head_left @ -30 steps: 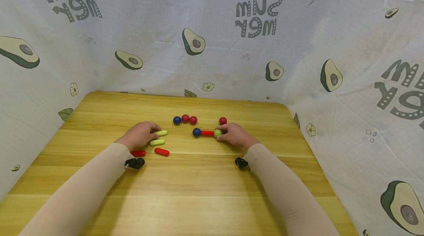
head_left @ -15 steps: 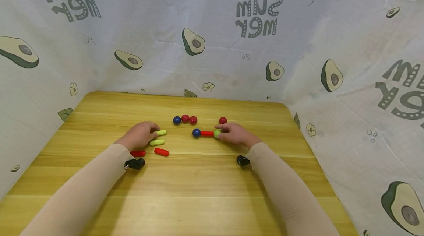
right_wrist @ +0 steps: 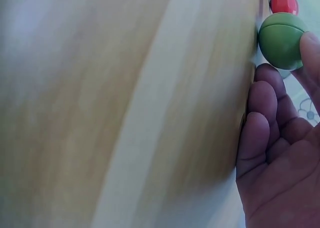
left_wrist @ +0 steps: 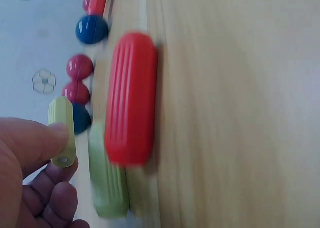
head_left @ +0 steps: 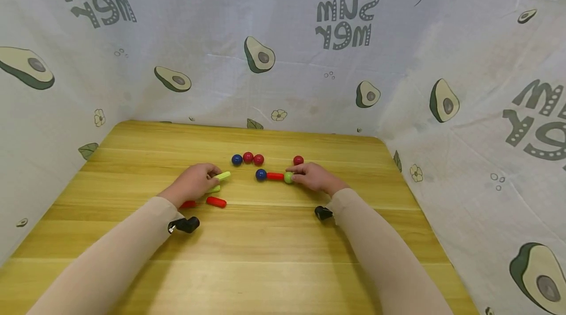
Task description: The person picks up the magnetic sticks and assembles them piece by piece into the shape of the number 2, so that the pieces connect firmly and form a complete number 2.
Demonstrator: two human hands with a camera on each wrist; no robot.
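My left hand [head_left: 194,182] pinches a ribbed yellow-green rod [left_wrist: 62,110] between thumb and fingers, one end pointing right. Below it lies a second yellow-green rod [left_wrist: 109,183], partly covered by the hand in the head view. Closer to me are a red rod [head_left: 216,202] and another red rod [head_left: 188,204], half hidden by the left wrist. My right hand [head_left: 315,178] holds a green ball [right_wrist: 281,40] with thumb and fingers. That ball sits at the right end of a joined piece: a red rod [head_left: 275,176] runs from it to a blue ball [head_left: 261,175].
Behind the joined piece, a blue ball [head_left: 237,159] and two dark red balls [head_left: 253,158] sit in a row. A single dark red ball [head_left: 298,160] lies just beyond my right hand. A printed cloth [head_left: 283,84] walls the wooden table [head_left: 247,256] at the back and sides.
The left hand has picked up the far yellow-green rod and shifted slightly right with it. The joined piece has slid slightly left; the right hand stays at its green ball.
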